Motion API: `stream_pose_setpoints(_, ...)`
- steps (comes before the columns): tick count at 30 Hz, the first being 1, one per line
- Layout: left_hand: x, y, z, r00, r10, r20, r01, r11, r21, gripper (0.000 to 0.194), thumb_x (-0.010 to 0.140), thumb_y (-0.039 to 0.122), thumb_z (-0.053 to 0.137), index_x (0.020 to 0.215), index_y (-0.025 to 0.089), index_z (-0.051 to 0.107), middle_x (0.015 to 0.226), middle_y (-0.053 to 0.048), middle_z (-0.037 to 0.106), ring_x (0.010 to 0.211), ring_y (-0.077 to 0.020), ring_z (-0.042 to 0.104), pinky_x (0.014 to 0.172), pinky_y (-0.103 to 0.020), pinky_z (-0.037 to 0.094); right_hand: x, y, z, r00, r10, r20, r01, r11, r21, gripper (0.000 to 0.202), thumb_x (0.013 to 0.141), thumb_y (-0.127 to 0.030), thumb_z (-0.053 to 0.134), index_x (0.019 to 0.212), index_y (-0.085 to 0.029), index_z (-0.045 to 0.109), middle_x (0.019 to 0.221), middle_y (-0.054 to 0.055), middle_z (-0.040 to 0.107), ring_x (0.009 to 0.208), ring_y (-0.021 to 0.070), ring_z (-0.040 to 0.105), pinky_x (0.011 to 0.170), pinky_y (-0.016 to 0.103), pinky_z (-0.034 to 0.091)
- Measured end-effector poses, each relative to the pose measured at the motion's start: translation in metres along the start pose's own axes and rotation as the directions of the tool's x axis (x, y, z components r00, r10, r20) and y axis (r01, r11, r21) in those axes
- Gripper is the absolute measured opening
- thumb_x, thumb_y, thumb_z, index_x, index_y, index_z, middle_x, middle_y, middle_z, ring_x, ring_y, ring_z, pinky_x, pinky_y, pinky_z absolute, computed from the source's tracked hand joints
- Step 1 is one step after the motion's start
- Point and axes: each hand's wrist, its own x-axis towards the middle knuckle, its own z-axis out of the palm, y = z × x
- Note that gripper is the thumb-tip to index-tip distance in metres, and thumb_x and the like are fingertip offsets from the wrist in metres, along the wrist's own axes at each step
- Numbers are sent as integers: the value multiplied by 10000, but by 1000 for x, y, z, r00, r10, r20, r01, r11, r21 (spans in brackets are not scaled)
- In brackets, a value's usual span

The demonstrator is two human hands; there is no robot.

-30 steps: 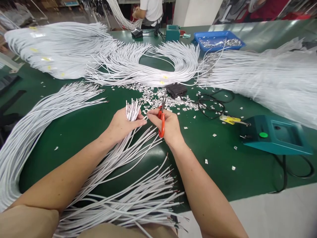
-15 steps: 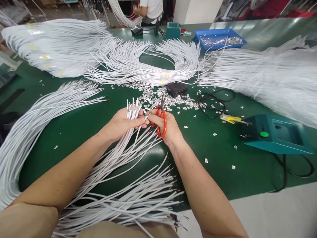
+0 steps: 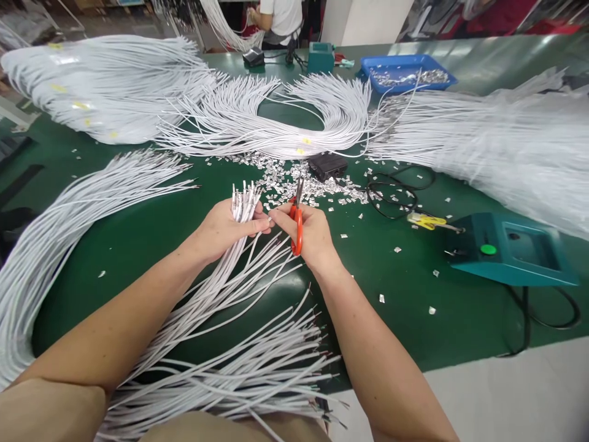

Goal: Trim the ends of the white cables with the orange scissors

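My left hand (image 3: 223, 227) is closed round a bunch of white cables (image 3: 243, 205), whose ends stick up above the fingers. Orange-handled scissors (image 3: 298, 221) sit in my right hand (image 3: 315, 236), blades pointing away from me. The right thumb and forefinger meet near the left thumb, at a small light piece too tiny to make out. More loose white cables (image 3: 216, 288) trail from below the left hand toward me. Another cable bundle (image 3: 271, 362) lies close to my body, its dark tips pointing right.
Small silvery scraps (image 3: 285, 178) are strewn on the green table (image 3: 368, 344) beside a black box (image 3: 327, 166). A teal device (image 3: 510, 248) with a yellow clip (image 3: 427, 221) stands right. Cable bundles (image 3: 285, 138) and a blue tray (image 3: 409, 70) lie beyond; a person (image 3: 280, 21) works behind.
The scissors have turned in my right hand, so their handle loops now appear edge-on. A cable end between the hands is no longer clearly visible. My left hand still holds the bunch.
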Motion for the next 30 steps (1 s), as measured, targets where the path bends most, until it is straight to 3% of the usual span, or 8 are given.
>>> stream_pose_setpoints(2,1,1,-6,999,-17,30,15,997,70,337,660,357,802,910,176,668,883,-30,710,872,-209,662,801,-325,493,1,4,-2,999,-12,-30,10,998,-64,204,713,-364,701,693,-161,696,674,-12,640,656,122,564,683,267,450)
stream_pose_setpoints(4,2,2,-13,995,-73,64,62,986,157,360,697,392,769,992,198,696,977,-40,713,938,-227,649,873,-364,473,3,9,-6,988,-52,-143,25,982,-185,158,729,-318,672,748,-164,707,730,3,668,678,134,582,689,276,456)
stream_pose_setpoints(6,4,1,-20,991,-106,78,87,973,216,390,716,415,751,1050,219,703,966,-38,717,918,-228,648,876,-382,466,4,12,-8,954,-142,-265,55,949,-311,152,745,-290,646,817,-176,717,821,27,699,726,152,605,720,289,469)
stream_pose_setpoints(8,5,1,-23,992,-91,89,70,974,216,414,698,409,771,1063,225,705,921,-30,720,880,-219,652,863,-375,469,4,12,-7,925,-226,-307,109,928,-355,161,765,-285,628,857,-190,720,888,38,712,790,166,628,767,298,480)
stream_pose_setpoints(12,3,0,-18,994,-69,82,57,989,139,412,640,372,825,1002,211,714,866,-22,734,826,-206,672,824,-349,495,0,5,-2,948,-225,-225,180,962,-205,139,770,-275,634,829,-188,725,844,19,715,808,163,645,773,285,488)
stream_pose_setpoints(17,-1,2,-10,992,-41,121,27,993,115,252,713,379,773,845,170,727,813,-45,739,786,-201,684,769,-323,519,0,3,1,982,-110,-151,97,991,-94,127,757,-264,648,804,-181,732,859,14,721,812,154,645,803,284,475)
stream_pose_setpoints(22,0,3,-8,992,-75,98,76,997,-3,249,706,333,782,882,177,701,780,-23,723,745,-169,674,732,-292,510,0,2,1,989,-28,-146,28,1000,-3,142,732,-288,676,791,-172,733,844,11,711,819,157,638,816,288,462)
stream_pose_setpoints(30,-2,5,-2,999,-24,48,19,995,100,181,716,288,765,777,167,645,690,7,673,670,-131,608,658,-258,449,-1,-3,1,986,68,-155,-50,992,119,195,688,-366,733,709,-173,713,697,-10,650,679,120,563,712,274,450)
